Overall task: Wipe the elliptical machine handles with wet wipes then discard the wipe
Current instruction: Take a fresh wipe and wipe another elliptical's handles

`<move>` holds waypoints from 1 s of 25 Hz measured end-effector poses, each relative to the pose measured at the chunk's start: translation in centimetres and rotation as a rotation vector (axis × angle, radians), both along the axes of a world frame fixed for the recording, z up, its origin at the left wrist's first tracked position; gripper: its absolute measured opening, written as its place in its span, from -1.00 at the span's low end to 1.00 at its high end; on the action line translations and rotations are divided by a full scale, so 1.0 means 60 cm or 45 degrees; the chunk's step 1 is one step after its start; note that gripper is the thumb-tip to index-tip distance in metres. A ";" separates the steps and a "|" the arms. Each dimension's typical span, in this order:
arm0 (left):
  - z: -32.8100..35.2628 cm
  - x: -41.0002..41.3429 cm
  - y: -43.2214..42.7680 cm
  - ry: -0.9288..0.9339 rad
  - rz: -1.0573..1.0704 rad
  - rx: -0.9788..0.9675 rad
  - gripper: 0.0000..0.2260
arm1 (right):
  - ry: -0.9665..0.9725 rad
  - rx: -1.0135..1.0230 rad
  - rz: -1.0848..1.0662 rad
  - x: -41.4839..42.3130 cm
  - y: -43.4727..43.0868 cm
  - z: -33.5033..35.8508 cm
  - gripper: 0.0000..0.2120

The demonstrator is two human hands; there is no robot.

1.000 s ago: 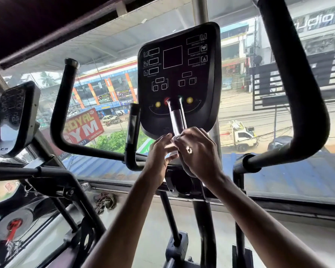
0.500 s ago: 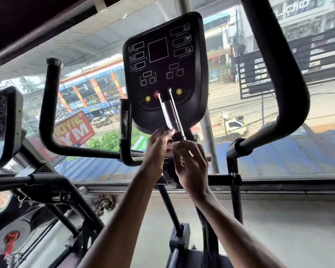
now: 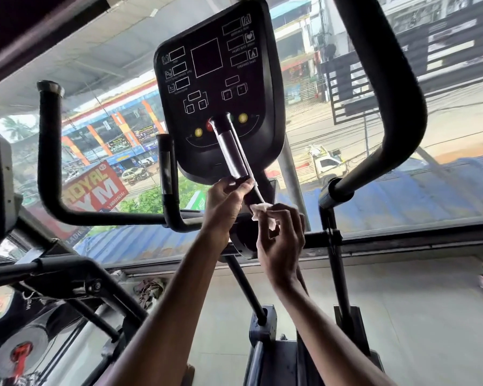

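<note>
Left hand [image 3: 225, 200] raised, grip closed round centre handle [image 3: 233, 157]. Right hand [image 3: 280, 240] grip pinches wipe [image 3: 258, 209] beside handle's lower end.

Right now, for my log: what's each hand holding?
Left hand: grips the handle.
Right hand: pinches the wipe.
</note>
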State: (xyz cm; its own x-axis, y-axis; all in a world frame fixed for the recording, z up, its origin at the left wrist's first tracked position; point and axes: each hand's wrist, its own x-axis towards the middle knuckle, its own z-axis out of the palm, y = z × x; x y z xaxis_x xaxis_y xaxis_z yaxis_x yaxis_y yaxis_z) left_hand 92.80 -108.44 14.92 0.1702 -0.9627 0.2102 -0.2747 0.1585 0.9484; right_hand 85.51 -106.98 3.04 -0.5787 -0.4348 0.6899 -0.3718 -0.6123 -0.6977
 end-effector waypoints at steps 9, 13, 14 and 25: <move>-0.008 -0.004 -0.009 -0.122 0.068 0.025 -0.82 | -0.997 0.324 0.396 0.053 0.009 -0.004 -0.93; -0.010 -0.007 -0.005 -0.107 0.057 0.051 -0.77 | -1.514 0.494 0.587 0.047 0.002 0.008 -0.73; -0.011 -0.009 -0.005 -0.092 0.069 0.044 -0.76 | -1.523 0.480 0.588 0.050 0.003 0.008 -0.72; -0.039 -0.043 -0.005 0.011 0.268 -0.106 -0.82 | -1.347 0.455 0.625 0.022 -0.013 -0.018 -0.79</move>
